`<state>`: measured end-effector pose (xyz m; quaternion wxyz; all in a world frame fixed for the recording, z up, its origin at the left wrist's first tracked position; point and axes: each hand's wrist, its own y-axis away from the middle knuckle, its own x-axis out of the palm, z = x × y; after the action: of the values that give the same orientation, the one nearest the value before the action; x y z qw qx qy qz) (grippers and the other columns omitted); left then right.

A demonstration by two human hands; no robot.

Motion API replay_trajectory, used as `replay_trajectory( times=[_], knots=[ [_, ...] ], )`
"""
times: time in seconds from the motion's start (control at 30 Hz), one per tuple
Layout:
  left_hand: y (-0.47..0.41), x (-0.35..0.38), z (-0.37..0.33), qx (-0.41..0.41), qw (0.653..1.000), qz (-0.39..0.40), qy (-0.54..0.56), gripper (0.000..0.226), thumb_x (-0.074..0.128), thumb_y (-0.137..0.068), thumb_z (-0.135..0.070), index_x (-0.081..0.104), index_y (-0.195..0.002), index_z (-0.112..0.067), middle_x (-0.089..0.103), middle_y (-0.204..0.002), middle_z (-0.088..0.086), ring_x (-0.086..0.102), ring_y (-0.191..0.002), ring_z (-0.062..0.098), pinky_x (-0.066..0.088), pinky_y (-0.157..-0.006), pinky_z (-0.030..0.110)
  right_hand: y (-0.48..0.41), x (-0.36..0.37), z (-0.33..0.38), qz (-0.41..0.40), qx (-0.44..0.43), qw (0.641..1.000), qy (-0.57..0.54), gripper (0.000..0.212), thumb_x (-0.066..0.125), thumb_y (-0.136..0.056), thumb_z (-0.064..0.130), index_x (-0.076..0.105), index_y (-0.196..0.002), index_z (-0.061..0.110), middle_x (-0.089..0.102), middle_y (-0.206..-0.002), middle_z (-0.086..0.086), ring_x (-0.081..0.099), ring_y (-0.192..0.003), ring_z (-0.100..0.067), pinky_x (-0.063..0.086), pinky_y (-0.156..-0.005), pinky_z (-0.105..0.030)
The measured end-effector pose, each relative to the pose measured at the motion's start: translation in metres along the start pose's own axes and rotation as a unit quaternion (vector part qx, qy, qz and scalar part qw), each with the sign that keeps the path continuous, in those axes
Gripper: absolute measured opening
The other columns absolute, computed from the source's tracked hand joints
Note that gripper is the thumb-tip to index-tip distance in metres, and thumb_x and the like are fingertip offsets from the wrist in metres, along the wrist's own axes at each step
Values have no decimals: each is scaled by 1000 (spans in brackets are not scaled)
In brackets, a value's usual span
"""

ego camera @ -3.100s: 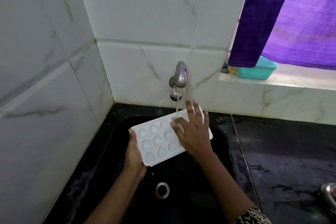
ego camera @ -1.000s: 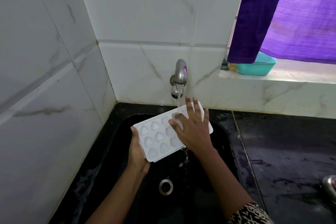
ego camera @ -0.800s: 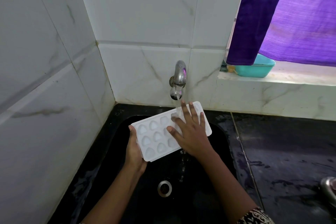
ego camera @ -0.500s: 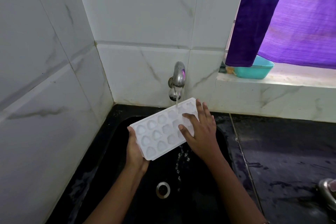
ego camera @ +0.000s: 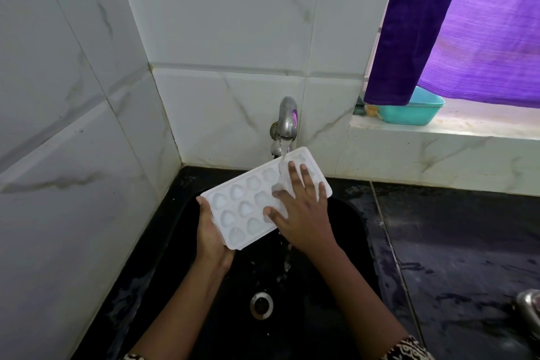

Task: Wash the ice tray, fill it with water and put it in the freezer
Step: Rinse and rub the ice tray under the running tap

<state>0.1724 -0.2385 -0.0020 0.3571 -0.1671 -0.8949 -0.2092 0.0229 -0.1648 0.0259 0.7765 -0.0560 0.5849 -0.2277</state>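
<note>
A white ice tray (ego camera: pixel 248 204) with heart-shaped cells is tilted over the black sink (ego camera: pixel 350 242), right under the metal tap (ego camera: pixel 287 118). Water runs from the tap onto the tray's far half and drips off into the basin. My left hand (ego camera: pixel 211 235) grips the tray's near-left end from below, thumb on the rim. My right hand (ego camera: pixel 302 210) lies flat on the tray's right half, fingers spread and straight, covering several cells.
The drain (ego camera: pixel 261 304) sits in the sink floor below the hands. A wet black counter (ego camera: pixel 467 242) extends to the right, with a metal object (ego camera: pixel 530 308) at its right edge. A teal tub (ego camera: pixel 415 109) stands on the window ledge under a purple curtain (ego camera: pixel 438 23).
My right hand has slid back and forth across the tray's cells under the running water, now toward the middle. The left hand keeps its hold on the tray's end.
</note>
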Motion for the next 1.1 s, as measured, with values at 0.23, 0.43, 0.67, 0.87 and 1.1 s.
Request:
replay_trajectory(
  times=[0.23,0.43,0.67,0.87,1.1],
  knots=[
    [2,-1,4,-3,1000,-4,-2,83,32,-81,-77,53,-134,-17,65,-126,16,64,-113,34,55,-83,45,3,6,0,-13,-20,1000,21,48,42,-90,59,61,-116,23,4,-159,0,-10,-144,-16,3,-112,-56],
    [2,4,1,0,1000,-12,-1,81,32,-82,-77,57,-130,-17,68,-122,15,66,-109,33,58,-78,42,2,5,5,-30,-3,999,25,54,35,-90,62,57,-123,25,0,-158,0,-10,-145,-17,1,-113,-55],
    [2,4,-2,1,1000,-12,-7,75,29,-87,-75,62,-123,-18,70,-118,14,69,-105,32,59,-71,41,0,-2,3,-40,7,999,29,47,35,-92,59,61,-115,26,3,-159,-1,-9,-146,-19,2,-113,-54],
    [3,1,0,11,1000,-4,-15,75,29,-87,-73,60,-126,-17,68,-121,14,67,-108,31,59,-74,41,5,-5,-9,-19,14,999,23,36,38,-94,53,63,-108,31,-5,-158,2,-16,-144,-17,1,-115,-55],
    [5,-4,6,1,1000,-14,-11,83,31,-83,-77,54,-134,-16,65,-127,15,64,-113,33,54,-86,47,10,-5,-11,-15,-22,998,65,49,29,-92,59,62,-115,31,-4,-158,2,-12,-145,-18,-5,-113,-48]
  ],
)
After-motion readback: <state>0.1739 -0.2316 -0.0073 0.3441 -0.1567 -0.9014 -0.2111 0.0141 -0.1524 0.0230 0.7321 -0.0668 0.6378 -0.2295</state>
